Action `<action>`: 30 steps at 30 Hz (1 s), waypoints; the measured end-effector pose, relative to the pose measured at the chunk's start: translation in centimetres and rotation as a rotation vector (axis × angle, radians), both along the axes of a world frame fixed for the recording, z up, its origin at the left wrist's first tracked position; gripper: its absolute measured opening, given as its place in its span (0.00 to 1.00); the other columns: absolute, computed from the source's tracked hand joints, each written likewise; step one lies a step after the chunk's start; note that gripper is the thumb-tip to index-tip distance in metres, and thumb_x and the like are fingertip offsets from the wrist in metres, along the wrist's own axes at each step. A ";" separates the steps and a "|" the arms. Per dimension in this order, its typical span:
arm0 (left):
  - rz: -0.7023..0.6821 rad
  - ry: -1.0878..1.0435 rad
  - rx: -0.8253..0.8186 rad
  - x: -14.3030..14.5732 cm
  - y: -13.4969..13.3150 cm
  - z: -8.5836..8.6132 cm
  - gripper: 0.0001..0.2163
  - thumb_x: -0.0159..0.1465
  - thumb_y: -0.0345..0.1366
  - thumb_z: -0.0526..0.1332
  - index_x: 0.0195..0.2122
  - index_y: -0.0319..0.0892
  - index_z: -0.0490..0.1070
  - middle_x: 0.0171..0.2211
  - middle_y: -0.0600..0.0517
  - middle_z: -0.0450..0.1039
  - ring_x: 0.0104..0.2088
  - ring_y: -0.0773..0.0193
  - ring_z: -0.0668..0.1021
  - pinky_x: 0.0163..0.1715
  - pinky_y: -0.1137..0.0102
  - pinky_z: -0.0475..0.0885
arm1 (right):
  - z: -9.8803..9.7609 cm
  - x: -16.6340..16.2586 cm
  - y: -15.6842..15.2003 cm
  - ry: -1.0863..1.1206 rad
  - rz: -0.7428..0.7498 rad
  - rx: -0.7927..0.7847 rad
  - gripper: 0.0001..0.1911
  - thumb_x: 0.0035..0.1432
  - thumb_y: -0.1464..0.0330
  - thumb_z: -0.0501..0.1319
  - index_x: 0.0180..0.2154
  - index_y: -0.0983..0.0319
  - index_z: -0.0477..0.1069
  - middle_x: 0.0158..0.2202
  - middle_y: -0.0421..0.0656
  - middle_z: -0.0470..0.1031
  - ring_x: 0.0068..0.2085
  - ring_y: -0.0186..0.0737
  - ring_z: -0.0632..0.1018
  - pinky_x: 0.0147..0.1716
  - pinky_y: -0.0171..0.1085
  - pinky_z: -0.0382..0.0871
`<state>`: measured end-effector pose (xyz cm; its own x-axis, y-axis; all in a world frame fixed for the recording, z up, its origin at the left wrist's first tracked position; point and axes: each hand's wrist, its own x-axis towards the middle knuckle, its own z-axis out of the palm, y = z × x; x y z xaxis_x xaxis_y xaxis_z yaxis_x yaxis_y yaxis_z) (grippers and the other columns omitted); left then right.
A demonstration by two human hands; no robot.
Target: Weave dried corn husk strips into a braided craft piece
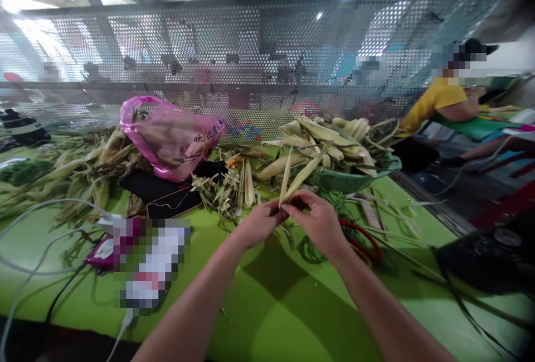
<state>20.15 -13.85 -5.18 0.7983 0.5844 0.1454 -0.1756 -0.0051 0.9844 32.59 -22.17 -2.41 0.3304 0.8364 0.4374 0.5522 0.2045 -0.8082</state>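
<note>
Both my hands meet over the middle of the green table (pixel 259 328), fingers pinched round the lower end of a pale dried corn husk (pixel 304 174). Its two strips rise in a narrow V above the fingertips. My left hand (pixel 262 221) grips it from the left, my right hand (pixel 314 218) from the right. Behind them stands a green basket (pixel 346 182) heaped with dried corn husks (pixel 330 139). To the left of my hands lies a bunch of small husk flowers (pixel 223 192) beside a few loose husk strips (pixel 248 183).
A pink plastic bag (pixel 171 139) sits on dark items, near a phone (pixel 173 203). More husks (pixel 96 167) pile at the left. A purple power bank (pixel 115 245) has cables. Red-handled scissors (pixel 363 236) lie right of my hands. A perforated screen (pixel 234 38) stands behind; a person in yellow (pixel 438 100) sits right.
</note>
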 end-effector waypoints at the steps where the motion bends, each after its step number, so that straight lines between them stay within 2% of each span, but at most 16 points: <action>1: 0.038 -0.004 -0.023 -0.1 0.1 0.2 0.11 0.55 0.38 0.66 0.39 0.40 0.77 0.34 0.49 0.77 0.37 0.61 0.75 0.44 0.67 0.67 | 0.1 0.0 -0.1 0.043 0.001 0.017 0.12 0.53 0.63 0.64 0.39 0.60 0.74 0.35 0.44 0.76 0.35 0.41 0.75 0.39 0.40 0.70; 4: 0.167 -0.072 -0.176 -0.6 0.5 1.1 0.12 0.57 0.43 0.64 0.35 0.39 0.77 0.32 0.47 0.77 0.37 0.60 0.77 0.41 0.68 0.68 | 0.6 0.0 -0.3 0.148 -0.038 0.060 0.19 0.55 0.61 0.64 0.48 0.59 0.71 0.42 0.46 0.75 0.38 0.41 0.75 0.41 0.41 0.70; 7: 0.238 -0.253 -0.339 -1.3 1.1 1.6 0.14 0.59 0.45 0.63 0.39 0.39 0.75 0.39 0.44 0.78 0.44 0.58 0.77 0.43 0.68 0.69 | 0.7 0.0 -0.3 0.211 -0.033 -0.015 0.14 0.55 0.60 0.63 0.42 0.60 0.73 0.37 0.44 0.75 0.37 0.41 0.73 0.39 0.39 0.69; 11: 0.255 -0.346 -0.455 -1.5 1.2 1.6 0.15 0.57 0.44 0.65 0.40 0.40 0.73 0.43 0.43 0.77 0.47 0.57 0.77 0.43 0.68 0.70 | 0.0 -0.5 0.1 0.321 0.113 -0.130 0.13 0.55 0.59 0.63 0.39 0.60 0.74 0.36 0.43 0.76 0.37 0.41 0.74 0.39 0.38 0.69; 16: 0.193 -0.331 -0.500 -0.9 0.4 1.6 0.14 0.59 0.45 0.63 0.40 0.40 0.73 0.43 0.43 0.77 0.43 0.58 0.79 0.43 0.67 0.72 | -0.7 -1.3 0.3 0.302 0.159 -0.125 0.13 0.54 0.59 0.64 0.38 0.60 0.74 0.35 0.43 0.77 0.38 0.42 0.75 0.41 0.39 0.69; 23: 0.182 -0.273 -0.426 -0.8 -0.4 1.9 0.14 0.59 0.46 0.62 0.38 0.39 0.74 0.40 0.43 0.78 0.43 0.58 0.78 0.43 0.67 0.72 | -0.7 -1.8 0.2 0.249 0.135 -0.191 0.13 0.58 0.58 0.59 0.36 0.61 0.74 0.33 0.43 0.75 0.33 0.41 0.73 0.32 0.36 0.68; 30: 0.208 -0.249 -0.424 -0.5 -0.6 1.8 0.18 0.57 0.50 0.62 0.39 0.41 0.72 0.38 0.44 0.78 0.38 0.59 0.79 0.33 0.69 0.73 | -1.1 -2.1 0.3 0.172 0.109 -0.231 0.11 0.55 0.61 0.59 0.28 0.60 0.72 0.25 0.40 0.72 0.28 0.39 0.71 0.28 0.35 0.65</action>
<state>19.66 -14.48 -3.43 0.6310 0.7751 0.0321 -0.4414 0.3247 0.8365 30.52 -21.89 -3.47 0.2863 0.9417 0.1770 0.3883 0.0549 -0.9199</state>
